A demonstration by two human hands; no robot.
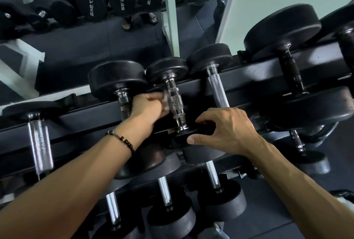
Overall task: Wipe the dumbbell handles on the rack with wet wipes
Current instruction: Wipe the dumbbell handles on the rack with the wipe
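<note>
A black dumbbell rack (249, 78) holds several dumbbells with black rubber heads. The middle one has a shiny knurled chrome handle (175, 102). My left hand (147, 107) is curled round a crumpled wet wipe (165, 101) and presses it against the left side of that handle. My right hand (228, 127) grips the near rubber head (183, 137) of the same dumbbell, thumb on its front edge and fingers over its top. A chrome handle (217, 87) lies just to the right, another (124, 102) to the left, partly behind my left hand.
A lower tier carries more dumbbells (168, 215) beneath my arms. A large dumbbell (287, 33) sits at the upper right. A wall mirror (86, 28) behind the rack reflects other dumbbells. A kettlebell (220, 7) stands on the dark floor behind.
</note>
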